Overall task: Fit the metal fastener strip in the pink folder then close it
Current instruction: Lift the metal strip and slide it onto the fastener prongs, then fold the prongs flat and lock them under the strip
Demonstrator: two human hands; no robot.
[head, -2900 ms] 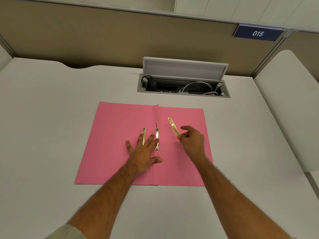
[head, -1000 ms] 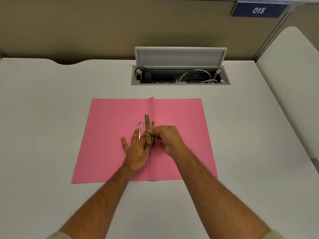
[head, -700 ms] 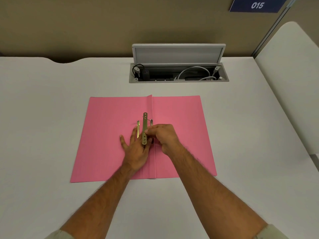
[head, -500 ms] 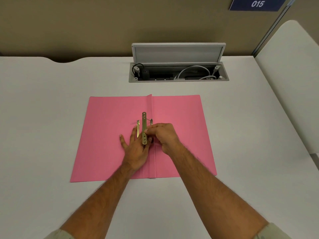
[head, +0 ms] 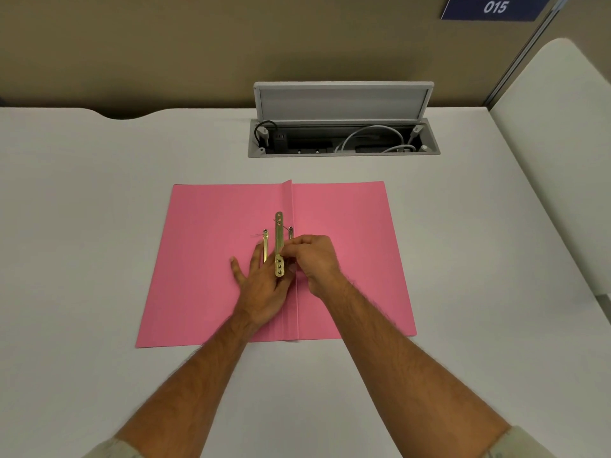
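Observation:
The pink folder point(head: 205, 259) lies open and flat on the white desk. My left hand point(head: 261, 289) presses palm-down on its left half beside the spine, fingers spread. Two brass prongs stick up from the folder: one prong point(head: 265, 242) between my left fingers, the other prong point(head: 290, 231) by the spine. My right hand point(head: 314, 259) pinches the brass fastener strip point(head: 279, 238) and holds it lengthwise between the two prongs, over my left fingers. Whether a prong passes through a hole of the strip is not clear.
An open cable box point(head: 344, 137) with a raised grey lid and cables is set into the desk behind the folder. A beige partition rises at the back with a blue "015" sign point(head: 492, 8). Another desk section point(head: 562, 160) adjoins at the right.
Since 2.9 s ago my right hand picked the strip off the right half and carried it left over the prongs. In the last second it has barely shifted.

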